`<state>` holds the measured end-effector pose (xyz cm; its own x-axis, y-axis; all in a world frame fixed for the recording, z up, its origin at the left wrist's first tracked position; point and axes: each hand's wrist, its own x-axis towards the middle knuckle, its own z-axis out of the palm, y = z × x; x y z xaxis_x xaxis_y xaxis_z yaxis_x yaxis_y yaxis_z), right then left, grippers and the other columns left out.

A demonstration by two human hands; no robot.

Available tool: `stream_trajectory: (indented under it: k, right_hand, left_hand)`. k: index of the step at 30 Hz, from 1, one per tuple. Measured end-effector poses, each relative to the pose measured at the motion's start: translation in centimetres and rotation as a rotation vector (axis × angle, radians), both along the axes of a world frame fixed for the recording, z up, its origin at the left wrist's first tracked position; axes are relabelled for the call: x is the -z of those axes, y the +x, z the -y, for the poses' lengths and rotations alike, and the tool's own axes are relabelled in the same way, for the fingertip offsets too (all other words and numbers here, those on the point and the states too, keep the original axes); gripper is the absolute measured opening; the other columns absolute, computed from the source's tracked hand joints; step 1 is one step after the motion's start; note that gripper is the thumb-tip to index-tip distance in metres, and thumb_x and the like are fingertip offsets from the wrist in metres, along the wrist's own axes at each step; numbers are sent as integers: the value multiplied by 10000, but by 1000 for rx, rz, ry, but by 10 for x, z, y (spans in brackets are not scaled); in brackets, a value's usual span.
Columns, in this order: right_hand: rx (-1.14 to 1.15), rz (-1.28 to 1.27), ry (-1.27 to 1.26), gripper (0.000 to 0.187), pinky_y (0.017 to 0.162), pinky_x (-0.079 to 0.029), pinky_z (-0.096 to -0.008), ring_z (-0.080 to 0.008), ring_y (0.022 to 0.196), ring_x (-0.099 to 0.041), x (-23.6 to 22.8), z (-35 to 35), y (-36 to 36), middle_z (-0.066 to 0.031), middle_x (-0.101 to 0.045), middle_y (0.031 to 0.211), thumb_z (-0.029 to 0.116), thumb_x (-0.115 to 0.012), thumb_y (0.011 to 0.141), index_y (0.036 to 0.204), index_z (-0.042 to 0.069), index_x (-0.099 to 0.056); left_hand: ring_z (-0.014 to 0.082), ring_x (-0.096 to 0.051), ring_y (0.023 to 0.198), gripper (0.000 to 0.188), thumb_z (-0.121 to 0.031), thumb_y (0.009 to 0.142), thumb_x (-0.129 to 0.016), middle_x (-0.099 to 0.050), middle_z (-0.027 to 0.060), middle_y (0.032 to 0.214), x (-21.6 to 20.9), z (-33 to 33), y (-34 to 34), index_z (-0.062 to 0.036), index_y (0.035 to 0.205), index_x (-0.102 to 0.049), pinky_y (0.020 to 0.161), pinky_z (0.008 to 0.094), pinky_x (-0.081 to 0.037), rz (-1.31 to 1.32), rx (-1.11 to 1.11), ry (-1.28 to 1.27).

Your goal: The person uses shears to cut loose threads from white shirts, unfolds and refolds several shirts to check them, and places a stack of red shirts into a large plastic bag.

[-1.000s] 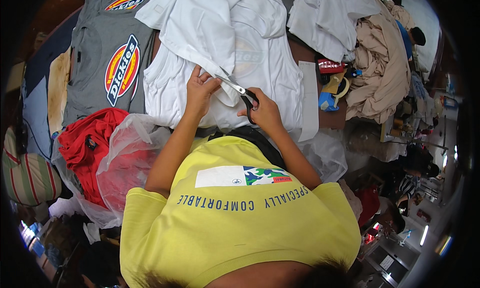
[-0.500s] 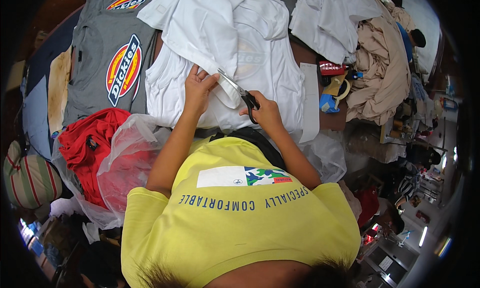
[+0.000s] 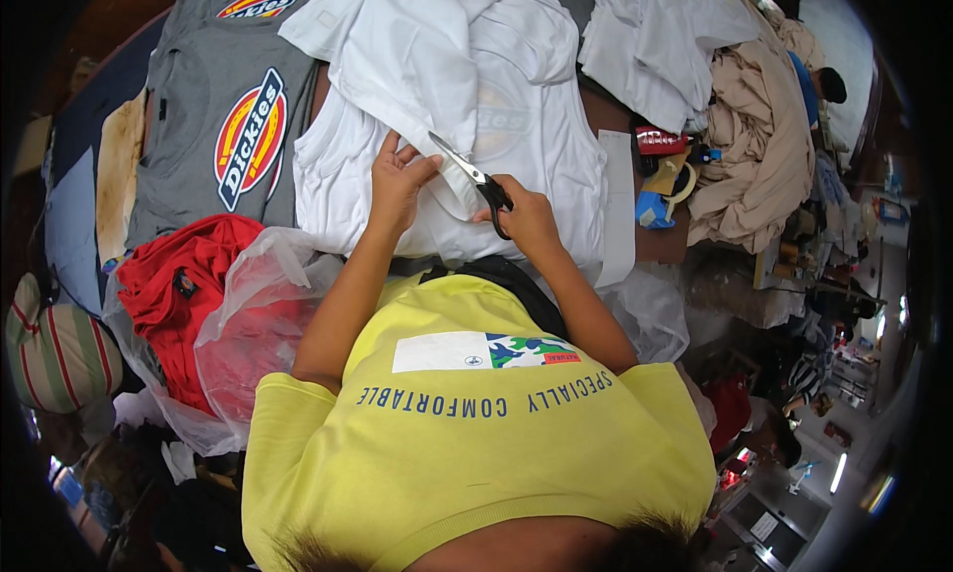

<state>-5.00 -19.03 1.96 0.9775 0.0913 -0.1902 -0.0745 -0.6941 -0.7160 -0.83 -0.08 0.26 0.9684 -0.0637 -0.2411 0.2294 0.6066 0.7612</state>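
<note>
My left hand [image 3: 398,183] pinches the edge of a white garment [image 3: 412,61], thumb and fingers drawn together on the cloth. In my right hand [image 3: 529,217] is a pair of scissors [image 3: 471,170] with black handles and silver blades. The blades point up and left across the pinched cloth, close to my left fingertips. Whether they are cutting anything cannot be made out. Beneath this garment a white sleeveless shirt [image 3: 571,165] lies spread, a faint print showing on it.
Grey printed shirts [image 3: 184,160] lie to the left, above a clear plastic bag [image 3: 253,304] holding red cloth [image 3: 179,324]. To the right are a white paper strip [image 3: 617,210], a yellow tape roll [image 3: 683,180], a red object [image 3: 658,140] and heaped beige fabric [image 3: 749,140].
Both hands keep their holds. The scissors and my right hand have shifted slightly up and left relative to my left hand; the garments look nearly the same.
</note>
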Motion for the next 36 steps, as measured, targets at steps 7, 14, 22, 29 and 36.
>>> stream_trajectory:
  k: [7, 14, 22, 29, 36]
  right_hand:
    - [-13, 112, -118, 684, 543, -421, -322, -209, 568, -512, -23, -14, 5, -48, -466, 614, 393, -818, 508, 1068, 100, -556]
    - [-50, 109, -104, 666, 539, -423, -316, -217, 551, -520, -23, -17, 10, -60, -486, 604, 398, -814, 521, 1058, 101, -555]
    - [-31, -11, -1, 585, 551, -436, -333, -263, 583, -566, -2, -6, 5, -107, -562, 633, 353, -806, 575, 1013, 71, -541]
    - [6, 25, 9, 713, 571, -441, -324, -225, 595, -546, -10, -5, 7, -69, -527, 651, 436, -819, 504, 1063, 91, -543]
    - [-26, 48, -99, 696, 579, -431, -345, -245, 618, -545, -20, -9, 3, -73, -520, 667, 443, -797, 511, 1064, 103, -544]
  left_hand:
    - [141, -600, 879, 636, 108, 737, -578, -595, 93, 1018, 1, -1, -1, -50, 1304, -335, 757, 254, -507, 22, -11, 8]
    - [154, -601, 886, 636, 110, 736, -578, -594, 89, 1012, 5, -1, -1, -60, 1301, -341, 761, 274, -515, 45, -10, 13]
    - [164, -601, 884, 629, 105, 738, -583, -595, 98, 1008, 3, 0, -3, -58, 1296, -342, 779, 295, -516, -17, 0, -12]
    - [162, -605, 870, 624, 103, 742, -579, -604, 90, 983, -1, 1, -1, -65, 1294, -342, 774, 293, -511, -7, -2, -40]
    - [145, -609, 841, 627, 93, 744, -579, -619, 78, 954, -1, 1, -2, -79, 1298, -340, 747, 281, -505, -6, -7, -10]
